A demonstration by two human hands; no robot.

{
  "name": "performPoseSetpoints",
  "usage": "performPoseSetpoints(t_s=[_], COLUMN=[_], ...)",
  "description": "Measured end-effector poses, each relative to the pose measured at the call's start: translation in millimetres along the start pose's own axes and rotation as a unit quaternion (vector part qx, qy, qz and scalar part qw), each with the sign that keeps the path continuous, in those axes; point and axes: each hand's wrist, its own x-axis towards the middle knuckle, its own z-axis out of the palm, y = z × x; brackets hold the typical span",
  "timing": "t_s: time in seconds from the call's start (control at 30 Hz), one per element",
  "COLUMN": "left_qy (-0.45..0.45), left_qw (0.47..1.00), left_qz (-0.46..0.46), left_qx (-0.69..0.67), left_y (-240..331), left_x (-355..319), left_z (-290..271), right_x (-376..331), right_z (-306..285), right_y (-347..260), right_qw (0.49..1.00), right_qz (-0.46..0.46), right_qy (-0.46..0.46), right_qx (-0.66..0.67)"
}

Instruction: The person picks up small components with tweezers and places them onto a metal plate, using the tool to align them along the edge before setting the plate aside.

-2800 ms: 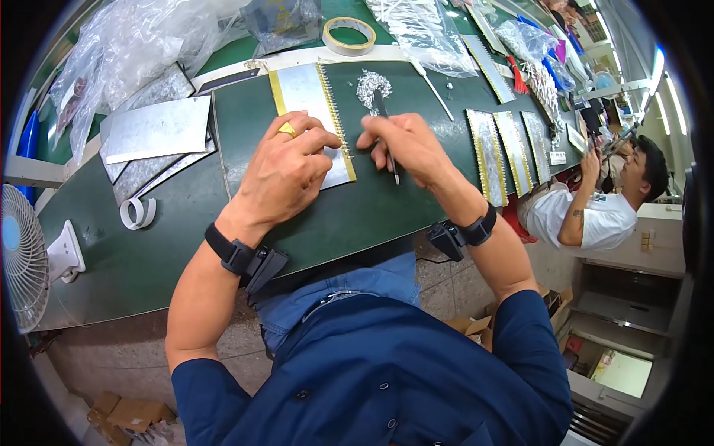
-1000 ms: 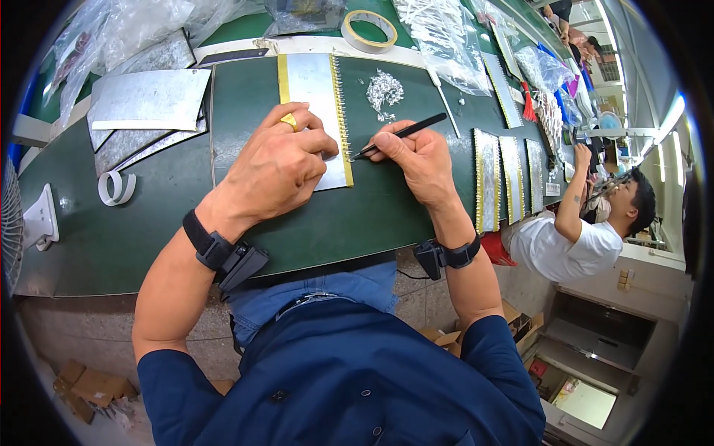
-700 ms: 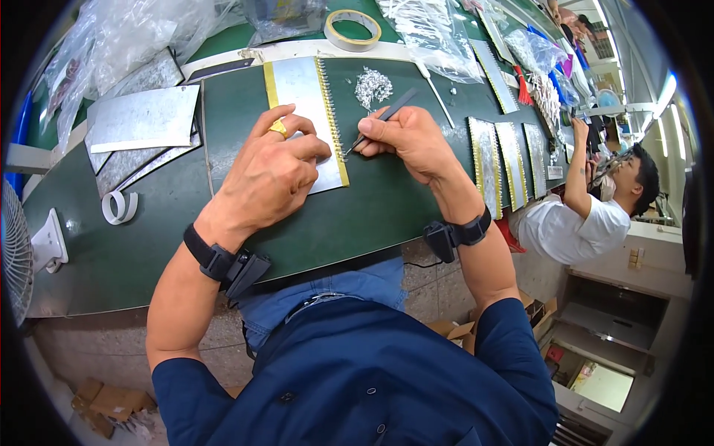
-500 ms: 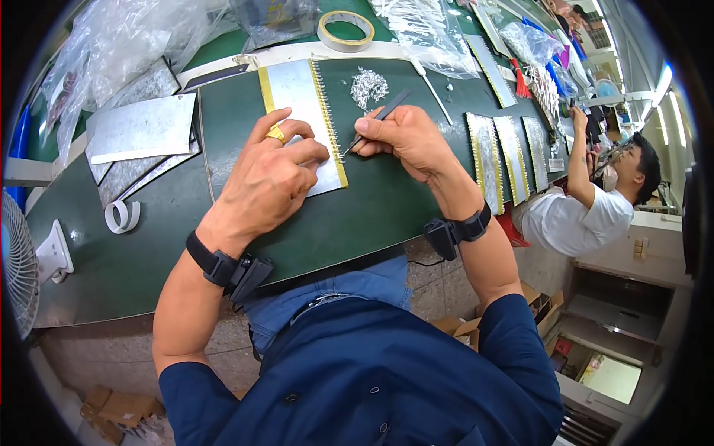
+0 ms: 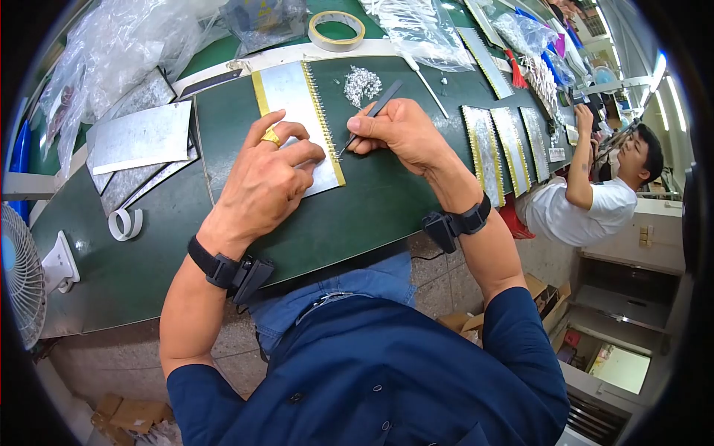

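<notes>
A flat silver metal plate with yellow tape along both long sides lies on the green table. Small pins or hooks stick out in a row from its right edge. My left hand, a gold-coloured ring on one finger, rests on the plate's lower part with fingers bent and apart. Pinched in my right hand is a pair of dark tweezers, its tip close to the lower end of the row. Whether the tip grips anything is too small to tell. Beyond it lies a pile of tiny pale pieces.
Bare metal plates are stacked at left, near a white strip coil and a fan. A tape roll and plastic bags lie behind. Several edged plates and a thin white-handled tool lie rightward. Another person works farther right.
The whole view has shifted slightly. My left hand stays on the plate, and the tweezers in my right hand remain beside the lower end of the pin row.
</notes>
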Motion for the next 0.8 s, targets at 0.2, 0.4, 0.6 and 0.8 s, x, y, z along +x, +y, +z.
performPoseSetpoints(t_s=[0.2,0.4,0.6,0.8], left_qy=[-0.003,-0.024,-0.038,-0.043], left_qw=[1.0,0.999,0.998,0.997], left_qz=[0.018,0.043,0.051,0.041], left_qx=[0.012,0.012,0.025,0.044], left_y=[1,1,3,8], left_x=[0,0,4,6], left_z=[1,3,1,1], right_x=[-2,-4,-13,-39], right_z=[4,7,2,-24], right_y=[-3,-6,-8,15], right_qw=[1.0,0.999,0.999,0.97], right_qz=[-0.006,-0.005,-0.039,-0.176], right_qy=[0.01,0.015,0.027,0.161], right_qx=[-0.023,-0.037,-0.001,0.057])
